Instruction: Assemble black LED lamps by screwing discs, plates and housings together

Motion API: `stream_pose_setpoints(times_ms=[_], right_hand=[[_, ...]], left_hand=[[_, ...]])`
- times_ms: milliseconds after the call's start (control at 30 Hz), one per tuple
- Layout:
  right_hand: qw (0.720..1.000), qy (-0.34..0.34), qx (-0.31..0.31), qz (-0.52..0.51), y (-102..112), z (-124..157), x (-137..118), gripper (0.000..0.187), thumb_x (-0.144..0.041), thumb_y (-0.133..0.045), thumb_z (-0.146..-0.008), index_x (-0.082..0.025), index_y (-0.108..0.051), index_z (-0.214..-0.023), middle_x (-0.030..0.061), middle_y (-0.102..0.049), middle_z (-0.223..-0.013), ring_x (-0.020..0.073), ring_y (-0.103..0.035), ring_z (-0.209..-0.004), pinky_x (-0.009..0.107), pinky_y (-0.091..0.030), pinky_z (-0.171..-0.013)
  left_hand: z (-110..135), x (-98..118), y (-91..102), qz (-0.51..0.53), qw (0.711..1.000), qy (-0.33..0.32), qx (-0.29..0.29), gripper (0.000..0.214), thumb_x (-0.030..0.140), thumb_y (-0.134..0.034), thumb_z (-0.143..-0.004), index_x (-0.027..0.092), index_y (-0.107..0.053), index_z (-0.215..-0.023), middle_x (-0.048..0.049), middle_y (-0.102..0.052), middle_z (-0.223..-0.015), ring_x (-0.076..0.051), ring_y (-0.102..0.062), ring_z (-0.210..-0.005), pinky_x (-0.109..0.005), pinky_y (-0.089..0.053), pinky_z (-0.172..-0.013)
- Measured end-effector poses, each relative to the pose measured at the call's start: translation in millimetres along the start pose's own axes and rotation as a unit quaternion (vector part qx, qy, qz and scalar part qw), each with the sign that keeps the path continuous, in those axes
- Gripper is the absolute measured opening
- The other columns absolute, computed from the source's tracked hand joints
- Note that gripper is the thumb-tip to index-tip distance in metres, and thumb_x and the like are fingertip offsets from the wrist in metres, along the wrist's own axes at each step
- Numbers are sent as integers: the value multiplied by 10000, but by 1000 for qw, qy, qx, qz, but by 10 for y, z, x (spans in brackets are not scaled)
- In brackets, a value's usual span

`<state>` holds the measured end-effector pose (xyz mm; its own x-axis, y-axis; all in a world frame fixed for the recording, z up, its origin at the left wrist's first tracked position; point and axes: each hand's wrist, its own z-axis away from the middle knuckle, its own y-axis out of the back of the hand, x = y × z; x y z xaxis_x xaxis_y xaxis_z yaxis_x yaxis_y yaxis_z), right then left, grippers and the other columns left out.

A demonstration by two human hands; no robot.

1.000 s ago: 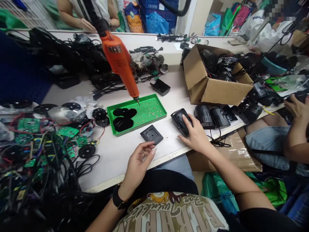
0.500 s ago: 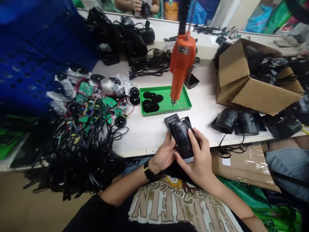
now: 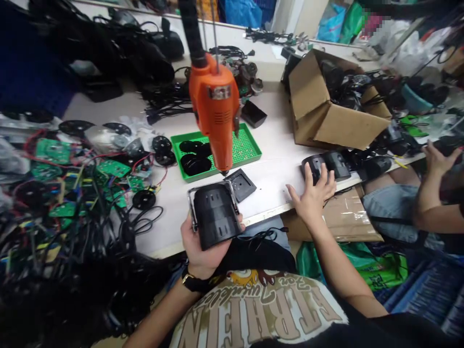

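A black cylindrical lamp housing [image 3: 217, 215] with a metal bracket rests in my left hand [image 3: 208, 251], whose fingers wrap around its underside and right side. My right hand [image 3: 313, 195] is spread over the bench's front edge, fingers apart, close to another black housing [image 3: 314, 166]; whether the fingertips touch it I cannot tell. A second such housing [image 3: 337, 165] stands beside that one. Just above the held housing hangs an orange electric screwdriver [image 3: 215, 111], tip down. A square black frame piece [image 3: 239, 185] lies on the bench behind the held housing.
Behind the screwdriver sits a green tray [image 3: 250, 153] with black discs and small screws. Circuit boards and wires [image 3: 112, 169] pile up at left. An open cardboard box [image 3: 340, 123] holds black parts at right. Another person's hand [image 3: 437, 157] shows at the far right.
My right hand has left the housing and reached right, opening out. My left hand now holds the housing alone, and the square frame piece lies apart on the bench. The view has shifted right.
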<state>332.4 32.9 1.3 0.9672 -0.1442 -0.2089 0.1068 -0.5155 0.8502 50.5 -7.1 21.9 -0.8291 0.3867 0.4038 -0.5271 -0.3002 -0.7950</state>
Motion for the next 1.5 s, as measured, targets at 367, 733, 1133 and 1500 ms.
stream_pose_setpoints(times_ms=[367,733,1133,1500], right_hand=[[999,-6,-29,35,-115,-79,466,419,-211,-439,-1012,-242,-687,-1348,148,-550,-1602,366,-458,-1506,660,-275,-1181],[790,215,-345,-459,622,25,-1201,669,-570,-626,-987,-361,-415,-1587,94,-582,-1541,293,-559,-1432,555,-486,-1189],[736,111,-403,-533,632,272,-1163,533,-446,-817,-880,-390,-661,-1387,68,-626,-1350,264,-588,-1319,496,-479,-1175],[635,-89,-330,-693,327,313,-1025,605,-531,-842,-665,-333,-775,-1232,41,-703,-1203,286,-639,-1069,441,-553,-968]], left_hand=[[141,65,35,-16,1000,5,-21,626,702,-727,-796,193,-756,-1160,-121,-791,-1061,-303,-753,-891,-423,-659,-713],[238,-167,184,-36,991,85,-97,891,835,-711,-777,160,-663,-1357,-160,-751,-1298,-426,-621,-1358,-563,-537,-1113],[341,-334,295,6,997,59,-58,717,652,-697,-928,208,-623,-1486,-101,-677,-1470,-348,-558,-1448,-448,-405,-1244],[256,-253,197,76,995,47,-40,599,569,-584,-1022,194,-611,-1488,-119,-744,-1352,-310,-717,-1242,-436,-538,-1101]])
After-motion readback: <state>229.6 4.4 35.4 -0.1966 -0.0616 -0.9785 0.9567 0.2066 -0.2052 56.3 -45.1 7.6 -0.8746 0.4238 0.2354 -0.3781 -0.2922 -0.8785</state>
